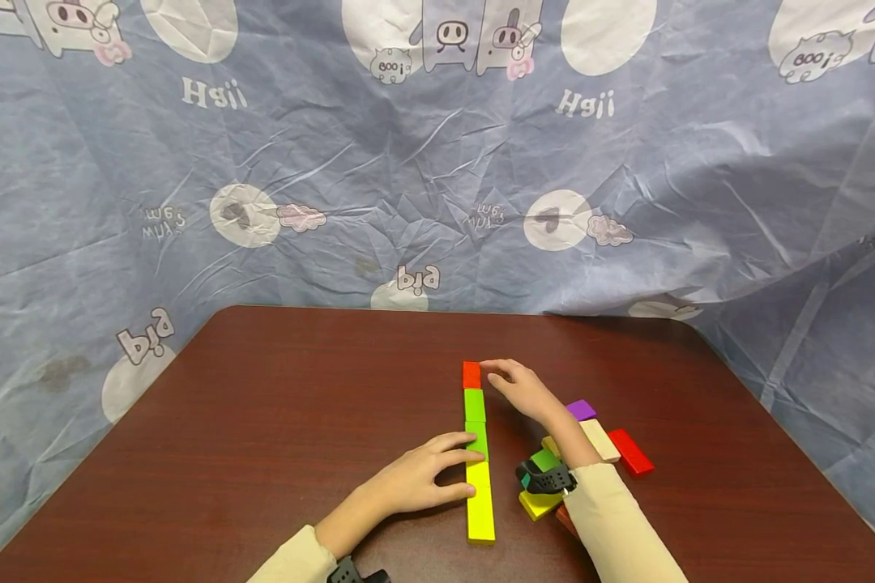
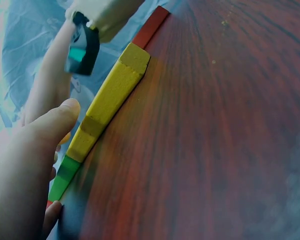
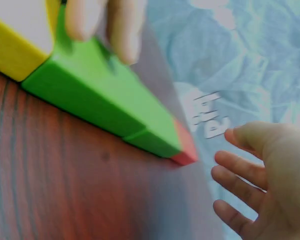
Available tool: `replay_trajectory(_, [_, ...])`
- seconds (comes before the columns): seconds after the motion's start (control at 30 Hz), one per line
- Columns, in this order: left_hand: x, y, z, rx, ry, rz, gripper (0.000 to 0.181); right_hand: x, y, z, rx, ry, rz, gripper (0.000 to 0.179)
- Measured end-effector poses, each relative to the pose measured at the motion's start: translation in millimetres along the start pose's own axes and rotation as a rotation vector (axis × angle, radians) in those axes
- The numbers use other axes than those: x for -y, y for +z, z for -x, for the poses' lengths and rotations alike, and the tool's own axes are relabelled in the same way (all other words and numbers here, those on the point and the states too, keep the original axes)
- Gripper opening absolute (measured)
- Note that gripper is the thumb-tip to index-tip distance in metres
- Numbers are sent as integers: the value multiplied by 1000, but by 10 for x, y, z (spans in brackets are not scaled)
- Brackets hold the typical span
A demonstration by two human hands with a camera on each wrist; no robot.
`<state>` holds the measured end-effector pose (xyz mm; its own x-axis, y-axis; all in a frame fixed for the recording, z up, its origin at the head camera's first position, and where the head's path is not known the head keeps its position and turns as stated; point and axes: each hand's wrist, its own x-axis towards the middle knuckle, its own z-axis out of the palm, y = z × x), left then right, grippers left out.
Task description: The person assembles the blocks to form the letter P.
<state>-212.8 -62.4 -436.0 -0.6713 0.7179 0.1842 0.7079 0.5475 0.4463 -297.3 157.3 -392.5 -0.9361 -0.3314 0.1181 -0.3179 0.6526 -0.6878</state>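
A straight row of blocks runs away from me across the table, end to end. Its near part is yellow [image 1: 480, 522], then come green blocks [image 1: 475, 405], with a red block [image 1: 471, 375] at the far end. My left hand [image 1: 426, 479] reaches in from the left, its spread fingertips resting at the green and yellow blocks. Beside the red block, on its right, is my right hand [image 1: 523, 393] with fingers extended and apart. In the right wrist view, nothing lies in that right hand [image 3: 275, 175], and a gap shows between it and the row.
Under and around my right forearm lie loose blocks: a purple one [image 1: 581, 410], a cream one [image 1: 599, 440], a red one [image 1: 630, 452], a green one [image 1: 544, 460] and a yellow one [image 1: 539, 505]. A patterned grey-blue cloth [image 1: 408, 162] hangs behind the dark wooden table [image 1: 299, 389].
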Motion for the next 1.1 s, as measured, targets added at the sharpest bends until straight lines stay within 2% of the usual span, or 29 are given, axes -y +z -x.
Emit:
replay_trajectory(0.27, [15, -4, -11, -34, -6, -20, 48, -59, -252, 312, 5, 10, 17, 40])
replay_trajectory(0.47, [33, 12, -15, -37, -4, -24, 51, -161, -421, 550, -26, 12, 89, 37])
replay_trajectory(0.67, [34, 40, 7, 2, -5, -9, 52, -281, -511, 746, -61, 111, 190, 34])
replay_trajectory(0.87, [55, 47, 16, 7, -9, -24, 53, -367, -474, 782, -142, 220, 311, 34])
replay_trajectory(1.0, [61, 46, 6, 12, -12, -24, 53, -413, -420, 756, -190, 264, 318, 33])
replay_trajectory(1.1, [54, 46, -4, 11, -8, -32, 54, -434, -381, 733, -214, 249, 303, 30])
